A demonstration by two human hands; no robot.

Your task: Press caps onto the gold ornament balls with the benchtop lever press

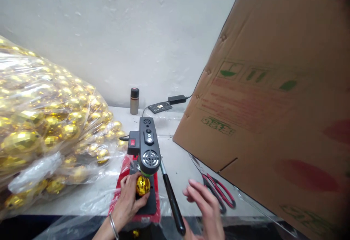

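Observation:
A shiny gold faceted ball (pixel 142 186) is held by my left hand (pixel 128 196), its thumb and fingers closed around the side. It sits beneath the head of a small black hand press (pixel 149 141), over the dark base plate (pixel 149 208). The press has round vent grilles on top and a side box with a red switch. Its lever with a black grip (pixel 173 203) slants down to the right. Beside the grip's lower end, my right hand (pixel 206 209) is open with fingers spread. Its thumb is near the grip; whether they touch I cannot tell.
A clear plastic bag of gold balls (pixel 54 120) fills the left side. Red-handled scissors (pixel 218 191) lie partly under a large tilted cardboard box (pixel 262 98) on the right. At the back are a dark-capped bottle (pixel 134 101), a phone (pixel 160 107) and a black power adapter (pixel 177 99).

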